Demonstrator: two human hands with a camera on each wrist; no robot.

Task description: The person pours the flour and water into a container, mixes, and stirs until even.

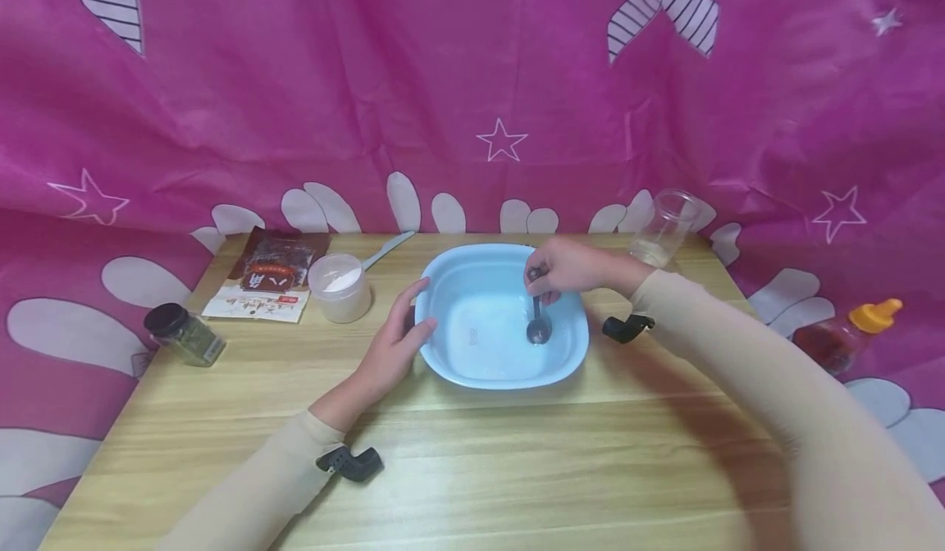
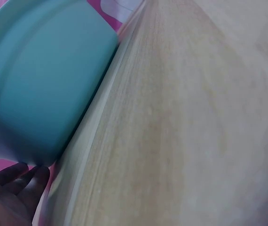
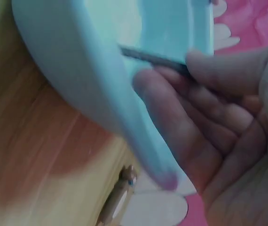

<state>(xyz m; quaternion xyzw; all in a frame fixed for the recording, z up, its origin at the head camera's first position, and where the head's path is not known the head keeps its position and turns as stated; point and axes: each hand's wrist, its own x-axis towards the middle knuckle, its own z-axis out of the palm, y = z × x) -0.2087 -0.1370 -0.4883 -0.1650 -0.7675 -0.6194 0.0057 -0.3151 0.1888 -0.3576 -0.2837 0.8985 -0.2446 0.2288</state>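
Note:
A light blue plastic basin [image 1: 450, 371] stands on the wooden table, its floor shining pale. At its left side is my left hand [image 1: 394, 334], thumb over the rim and the other fingers against the outer wall. The left wrist view shows those fingers [image 2: 35, 186] touching the basin low on its side. My right hand [image 1: 564, 268] reaches over the back right rim and pinches the handle of a dark spoon [image 1: 538, 331] between thumb and fingers. The spoon points down, its round bowl at the basin floor. In the right wrist view, the thin handle [image 3: 148, 57] runs into the basin.
To the left stand a tub of white powder [image 1: 343, 293], a pale blue utensil [image 1: 387, 249], a seasoning packet [image 1: 269, 280] and a black-lidded spice jar [image 1: 184, 336]. A clear cup [image 1: 664, 227] is at back right, a yellow-capped bottle [image 1: 834, 342] far right. A pink curtain [image 1: 443, 84] hangs behind.

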